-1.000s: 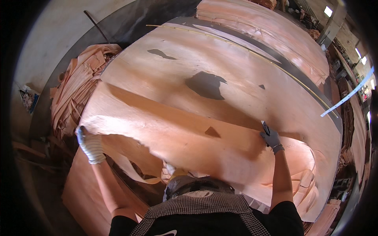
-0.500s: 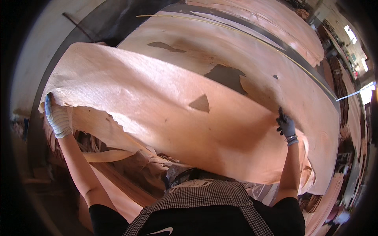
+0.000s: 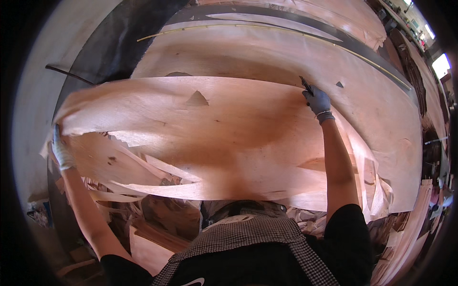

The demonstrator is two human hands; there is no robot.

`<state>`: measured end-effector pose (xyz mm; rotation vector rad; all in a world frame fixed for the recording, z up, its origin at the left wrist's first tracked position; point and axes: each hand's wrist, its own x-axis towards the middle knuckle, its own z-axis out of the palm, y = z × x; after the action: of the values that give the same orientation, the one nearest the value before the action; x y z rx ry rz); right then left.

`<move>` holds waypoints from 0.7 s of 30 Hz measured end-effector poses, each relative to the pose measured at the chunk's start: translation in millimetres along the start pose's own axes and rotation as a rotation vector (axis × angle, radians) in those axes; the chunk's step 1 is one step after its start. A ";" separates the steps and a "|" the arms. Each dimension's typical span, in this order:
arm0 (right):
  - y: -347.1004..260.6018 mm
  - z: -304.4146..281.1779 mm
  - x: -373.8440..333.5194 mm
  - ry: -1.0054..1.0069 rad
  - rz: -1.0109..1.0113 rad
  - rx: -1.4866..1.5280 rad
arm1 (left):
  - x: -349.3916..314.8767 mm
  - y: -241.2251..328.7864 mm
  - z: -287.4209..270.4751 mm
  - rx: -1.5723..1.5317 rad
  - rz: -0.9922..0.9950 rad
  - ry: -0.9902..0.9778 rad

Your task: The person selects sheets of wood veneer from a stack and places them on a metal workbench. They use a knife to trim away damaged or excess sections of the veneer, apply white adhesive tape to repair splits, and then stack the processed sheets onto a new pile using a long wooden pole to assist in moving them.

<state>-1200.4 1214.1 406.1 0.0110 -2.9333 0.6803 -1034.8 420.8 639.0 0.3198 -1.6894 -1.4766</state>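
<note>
Here: large, thin, pale reddish-brown wood veneer sheet [image 3: 224,138] spread wide, lifted over the stacked veneer [image 3: 267,52] beyond. Left hand [image 3: 61,151], gloved, clamped on the ragged left edge; right hand [image 3: 317,101], gloved, pinching the far right edge. Keep both grips level and taut. Avoid pulling near the torn near-left strips [image 3: 143,171]: likely brittle, prone to splitting.

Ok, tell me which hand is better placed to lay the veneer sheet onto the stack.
Right, probably. The right hand grips the veneer sheet's far edge, already over the stack. The left hand holds the torn near end, off the stack's side.
</note>
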 end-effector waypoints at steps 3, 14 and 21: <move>-3.1 33.7 21.2 0.016 0.055 -0.010 | 49.3 18.5 43.1 0.322 0.249 -0.193; 40.9 93.5 32.8 0.210 0.285 -0.199 | 73.9 -344.8 98.7 -0.252 -0.777 0.002; 29.8 97.3 41.2 0.057 0.331 -0.346 | 43.8 -467.1 135.5 -0.332 -1.206 -0.061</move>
<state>-1254.6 1199.1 311.8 -0.5260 -2.9809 0.1920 -1312.4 358.1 242.2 1.2537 -1.2343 -2.5761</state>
